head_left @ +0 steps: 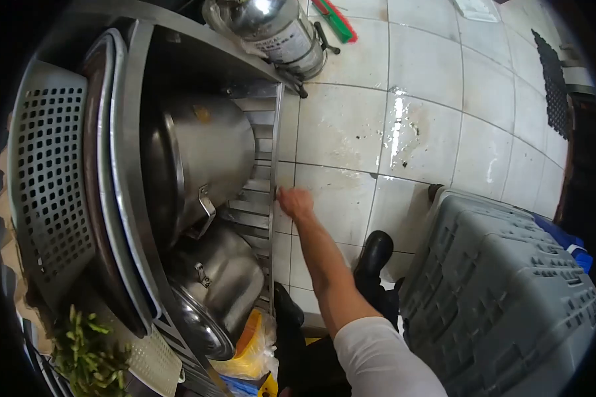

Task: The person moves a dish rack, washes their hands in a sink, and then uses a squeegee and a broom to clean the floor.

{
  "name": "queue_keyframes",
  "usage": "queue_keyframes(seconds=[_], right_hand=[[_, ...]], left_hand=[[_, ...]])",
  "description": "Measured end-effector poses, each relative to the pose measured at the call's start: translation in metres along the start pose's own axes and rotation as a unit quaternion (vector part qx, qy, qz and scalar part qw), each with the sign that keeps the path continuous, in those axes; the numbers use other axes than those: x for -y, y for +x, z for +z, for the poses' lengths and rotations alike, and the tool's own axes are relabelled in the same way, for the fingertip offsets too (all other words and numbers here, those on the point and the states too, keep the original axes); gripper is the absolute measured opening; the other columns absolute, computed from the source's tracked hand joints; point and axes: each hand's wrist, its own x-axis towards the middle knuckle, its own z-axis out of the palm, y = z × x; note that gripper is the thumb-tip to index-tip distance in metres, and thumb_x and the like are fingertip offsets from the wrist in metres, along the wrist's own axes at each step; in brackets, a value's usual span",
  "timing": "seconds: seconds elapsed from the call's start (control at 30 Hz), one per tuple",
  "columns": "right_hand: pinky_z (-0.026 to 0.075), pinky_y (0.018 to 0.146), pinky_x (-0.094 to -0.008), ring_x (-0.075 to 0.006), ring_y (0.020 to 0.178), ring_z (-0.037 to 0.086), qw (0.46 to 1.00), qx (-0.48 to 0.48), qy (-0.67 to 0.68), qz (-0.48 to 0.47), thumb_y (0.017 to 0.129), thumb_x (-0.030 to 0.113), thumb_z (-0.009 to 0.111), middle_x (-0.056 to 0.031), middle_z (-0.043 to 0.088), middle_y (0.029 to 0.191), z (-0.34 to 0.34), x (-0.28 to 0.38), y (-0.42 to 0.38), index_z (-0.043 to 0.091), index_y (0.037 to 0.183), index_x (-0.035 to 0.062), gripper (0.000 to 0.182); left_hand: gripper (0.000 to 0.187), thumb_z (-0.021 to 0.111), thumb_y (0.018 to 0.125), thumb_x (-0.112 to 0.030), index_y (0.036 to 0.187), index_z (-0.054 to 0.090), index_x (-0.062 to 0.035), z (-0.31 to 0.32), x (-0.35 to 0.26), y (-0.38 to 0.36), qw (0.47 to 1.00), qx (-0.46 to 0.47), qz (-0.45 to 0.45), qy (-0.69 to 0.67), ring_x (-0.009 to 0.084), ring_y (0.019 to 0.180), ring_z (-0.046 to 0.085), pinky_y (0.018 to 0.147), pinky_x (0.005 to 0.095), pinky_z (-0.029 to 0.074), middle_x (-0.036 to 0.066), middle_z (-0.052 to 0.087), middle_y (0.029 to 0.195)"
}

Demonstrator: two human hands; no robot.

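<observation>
My right hand [296,202], reaching out from a white sleeve, is beside the front edge of a slatted metal shelf [257,118]. Its fingers are curled near that edge; whether they touch it, or hold anything, I cannot make out. On the slatted shelf, a large stainless steel stockpot [215,149] with a side handle is the nearest vessel to the hand. A smaller steel pot [235,278] sits next to it, a shiny lid [202,324] at its side. My left hand is not in view.
Above the pots, a grey perforated crate [53,165], round trays [116,178] and green vegetables [89,357] sit on the rack. A metal cylinder [291,46] and a red-green brush [338,23] are beyond. A grey plastic container [503,278] stands right; the tiled floor [341,126] looks wet.
</observation>
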Motion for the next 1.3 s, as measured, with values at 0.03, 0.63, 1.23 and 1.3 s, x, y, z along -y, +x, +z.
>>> queue_keyframes(seconds=[0.03, 0.63, 1.23, 1.3], right_hand=[[0.051, 0.068, -0.0497, -0.0356, 0.081, 0.066, 1.0, 0.001, 0.004, -0.002, 0.095, 0.043, 0.046, -0.0143, 0.068, 0.085, -0.006, -0.003, 0.012, 0.057, 0.109, 0.0128, 0.035], [0.05, 0.068, -0.0495, -0.0377, 0.079, 0.064, 0.999, 0.026, 0.034, 0.032, 0.094, 0.039, 0.047, -0.0163, 0.067, 0.084, -0.048, -0.042, -0.084, 0.061, 0.102, 0.0098, 0.034], [0.053, 0.075, -0.0444, -0.0304, 0.089, 0.067, 0.965, 0.212, -0.14, 0.058, 0.093, 0.035, 0.048, -0.0133, 0.07, 0.093, -0.104, -0.047, -0.279, 0.067, 0.095, 0.0095, 0.031], [0.054, 0.079, -0.0413, -0.0275, 0.095, 0.068, 0.948, 0.214, -0.207, 0.118, 0.089, 0.027, 0.053, -0.0103, 0.071, 0.098, -0.124, -0.043, -0.264, 0.072, 0.092, 0.0127, 0.024]], left_hand=[[0.05, 0.053, 0.096, -0.028, 0.137, 0.042, -0.0017, 0.019, 0.014, 0.02, 1.0, -0.014, 0.004, -0.004, 0.0284, 0.11, 0.054, 0.091, 0.0376, 0.044, 0.018, 0.054, 0.125], [0.048, 0.058, 0.095, -0.022, 0.134, 0.044, 0.002, 0.057, 0.085, 0.044, 0.979, -0.048, 0.05, -0.194, 0.0256, 0.102, 0.059, 0.089, 0.0344, 0.048, 0.017, 0.056, 0.117], [0.04, 0.056, 0.095, -0.019, 0.131, 0.046, -0.0033, 0.055, 0.133, 0.018, 0.944, -0.039, 0.035, -0.327, 0.0173, 0.094, 0.064, 0.081, 0.0294, 0.048, 0.015, 0.069, 0.099], [0.039, 0.057, 0.094, -0.016, 0.128, 0.048, -0.0004, 0.053, 0.148, 0.021, 0.944, -0.03, 0.006, -0.329, 0.0179, 0.092, 0.063, 0.08, 0.0293, 0.049, 0.014, 0.065, 0.106]])
